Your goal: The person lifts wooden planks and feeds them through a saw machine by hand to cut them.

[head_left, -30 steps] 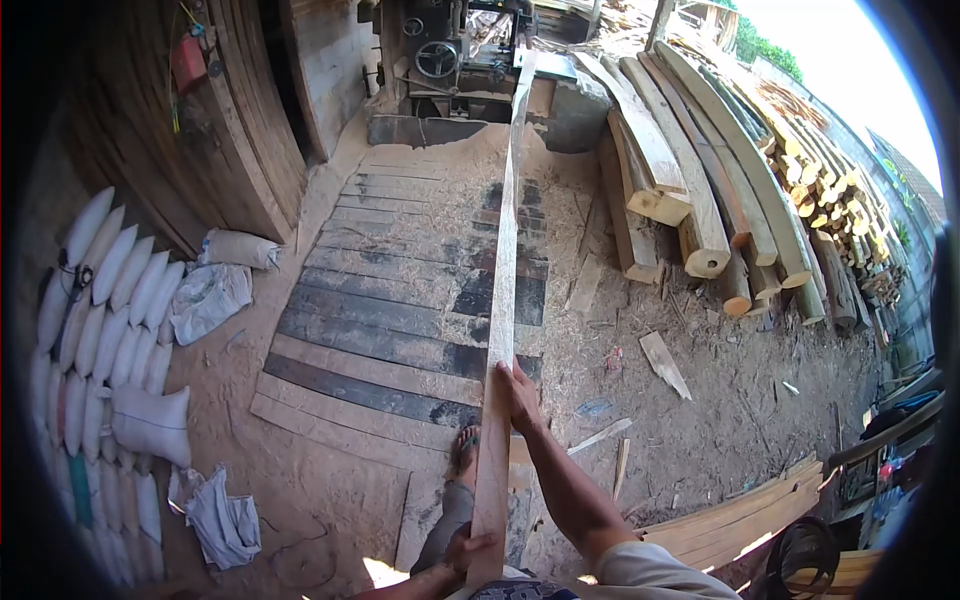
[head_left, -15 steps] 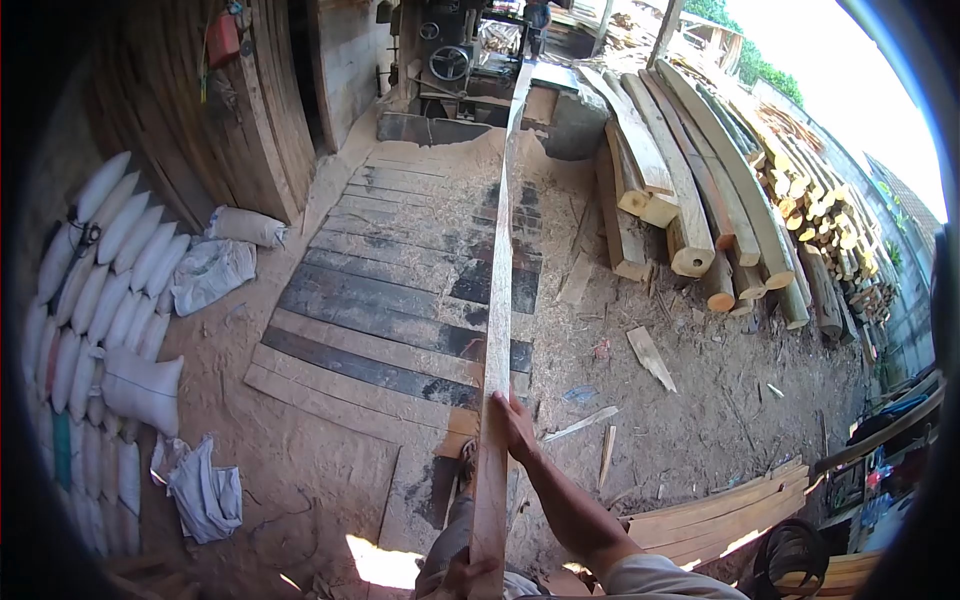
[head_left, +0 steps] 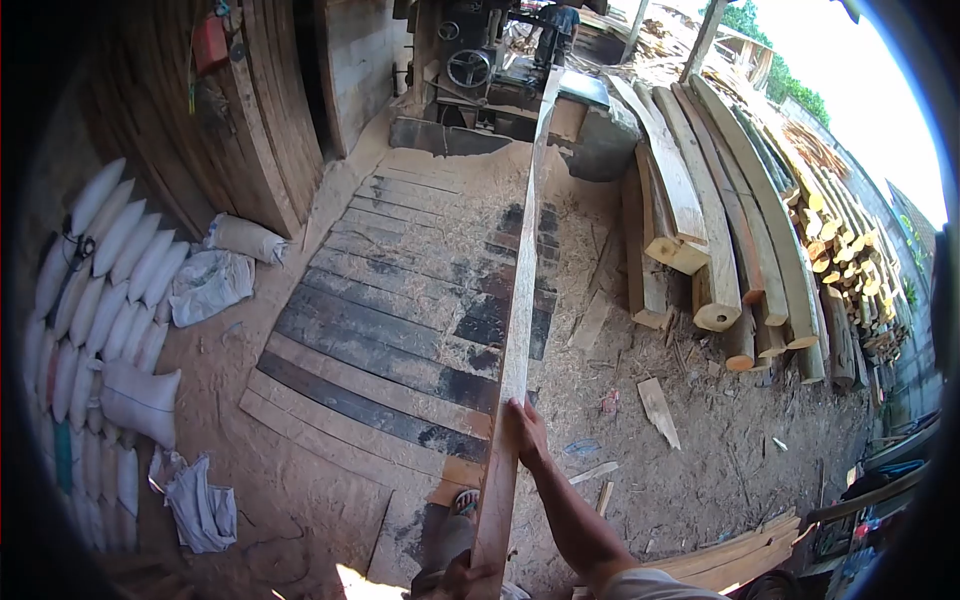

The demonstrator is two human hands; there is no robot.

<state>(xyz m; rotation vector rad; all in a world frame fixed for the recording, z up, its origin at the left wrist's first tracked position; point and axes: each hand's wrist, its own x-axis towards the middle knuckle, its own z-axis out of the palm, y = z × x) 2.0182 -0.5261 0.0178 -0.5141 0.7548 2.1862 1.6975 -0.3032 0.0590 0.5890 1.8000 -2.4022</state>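
A long, narrow wooden board (head_left: 520, 300) runs from the bottom of the view up to a sawing machine (head_left: 470, 68) with a handwheel. My right hand (head_left: 530, 435) grips the board's right edge, its fingers partly hidden by the wood. Low in the view, my left hand (head_left: 462, 578) is closed round the board's near end, dim and partly cut off. The far end of the board lies by the machine's table (head_left: 583, 87).
Squared timbers and logs (head_left: 715, 305) lie at the right. White sacks (head_left: 110, 260) are stacked at the left. Loose planks (head_left: 735, 550) lie low on the right. Another person (head_left: 558, 22) stands behind the machine. Sawdust covers the plank floor (head_left: 370, 290).
The board's far end and the machine now appear farther right as the view has shifted. A person behind the machine shows more clearly. Both my hands still hold the board.
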